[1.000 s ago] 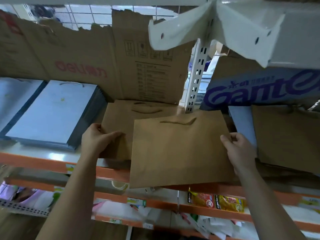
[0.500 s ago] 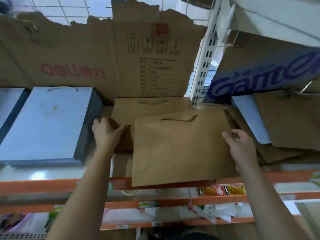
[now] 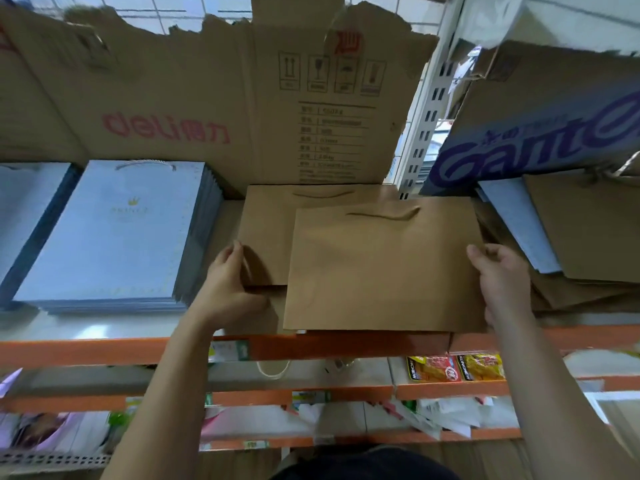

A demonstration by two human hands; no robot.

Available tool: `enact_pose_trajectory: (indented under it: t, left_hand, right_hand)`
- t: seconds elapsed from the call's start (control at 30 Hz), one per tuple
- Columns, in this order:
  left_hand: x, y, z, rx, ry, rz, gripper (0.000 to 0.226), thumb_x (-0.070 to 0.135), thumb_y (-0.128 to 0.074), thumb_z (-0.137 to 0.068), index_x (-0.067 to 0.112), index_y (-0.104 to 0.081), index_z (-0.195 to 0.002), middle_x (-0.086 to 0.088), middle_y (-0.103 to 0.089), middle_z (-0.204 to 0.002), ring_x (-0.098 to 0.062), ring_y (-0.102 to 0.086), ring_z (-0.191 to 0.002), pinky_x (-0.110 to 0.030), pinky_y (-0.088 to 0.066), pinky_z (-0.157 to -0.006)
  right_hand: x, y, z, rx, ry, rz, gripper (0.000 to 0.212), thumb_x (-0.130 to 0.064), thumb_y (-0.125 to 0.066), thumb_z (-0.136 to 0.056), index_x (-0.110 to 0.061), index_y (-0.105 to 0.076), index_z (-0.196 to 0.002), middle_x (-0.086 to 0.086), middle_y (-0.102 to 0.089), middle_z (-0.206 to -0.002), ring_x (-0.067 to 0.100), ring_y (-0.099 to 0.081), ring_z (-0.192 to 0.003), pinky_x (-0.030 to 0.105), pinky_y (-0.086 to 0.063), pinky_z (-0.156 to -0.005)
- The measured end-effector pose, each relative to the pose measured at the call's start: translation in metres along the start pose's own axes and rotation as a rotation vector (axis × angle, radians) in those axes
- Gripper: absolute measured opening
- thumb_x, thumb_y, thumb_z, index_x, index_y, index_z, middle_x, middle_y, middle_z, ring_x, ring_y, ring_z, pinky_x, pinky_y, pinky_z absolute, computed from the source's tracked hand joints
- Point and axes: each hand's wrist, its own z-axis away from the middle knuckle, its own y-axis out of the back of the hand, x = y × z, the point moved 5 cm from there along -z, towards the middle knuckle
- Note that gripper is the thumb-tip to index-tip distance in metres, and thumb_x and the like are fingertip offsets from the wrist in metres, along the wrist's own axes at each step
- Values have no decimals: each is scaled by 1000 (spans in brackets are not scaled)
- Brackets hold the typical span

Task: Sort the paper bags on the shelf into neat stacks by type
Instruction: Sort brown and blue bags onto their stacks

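Pinching the right edge of the top brown bag [image 3: 381,271], the right hand [image 3: 502,282] has its fingers curled round the paper. The left hand [image 3: 228,282] grips the front left corner of the lower brown bag [image 3: 266,237], fingers up its side and thumb along the front edge. Both bags lie flat in the middle of the shelf [image 3: 86,351]. The top one sits askew on the lower, offset to the right and forward, so the brown stack is begun but not squared.

To the left, the blue stack [image 3: 114,233] looks finished, its edges lined up, with a second blue stack [image 3: 24,209] just beside it at the frame's edge. To the right, the loose pile [image 3: 588,230] of brown bags has a blue bag [image 3: 516,223] wedged among them. That pile seems to be most of what is left, so I judge the job roughly half done.
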Motion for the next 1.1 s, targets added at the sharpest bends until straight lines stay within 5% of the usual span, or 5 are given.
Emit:
enact_pose_trajectory:
  t: [0.3,0.47,0.77,0.93,1.1]
  left_hand:
    - [4,4,-3,220,13,37,110,29,-88,-62,12,-24,-151,-10,-46,-139,-26,-47,-122,-39,-45,-96]
    - [-2,0,2,141,26,142,101,14,-78,-74,13,-15,-153,-10,-33,-148,-28,-38,-132,-41,-39,-103]
    - [-6,7,32,444,-64,104,37,13,-42,-100,3,-51,-134,-13,-54,-134,-26,-50,-121,-26,-34,-93]
    - [-2,-3,29,456,-45,-18,40,25,-40,-101,6,-50,-134,-12,-52,-134,-26,-51,-118,-37,-42,-96]
    - [-1,-5,28,458,-5,-49,43,29,-38,-101,7,-46,-137,-11,-50,-137,-26,-50,-120,-39,-42,-97]
  right_hand:
    - [0,-6,4,-7,7,-22,35,-30,-62,-92,-10,-60,-120,2,-62,-112,20,-56,-105,34,-42,-85]
    - [-14,-39,2,-68,24,-21,37,-37,-62,-90,-15,-60,-120,-1,-62,-113,16,-57,-104,28,-42,-74]
    - [-36,-95,-7,-201,31,68,41,-20,-73,-79,-24,-48,-111,9,-59,-111,22,-61,-96,42,-56,-83]
    - [-39,-109,0,-298,330,504,36,-22,-79,-77,-17,-62,-108,3,-59,-112,12,-52,-100,22,-40,-81]
    - [-33,-108,6,-236,462,811,38,-39,-68,-85,-17,-62,-116,11,-49,-119,25,-49,-108,28,-40,-89]
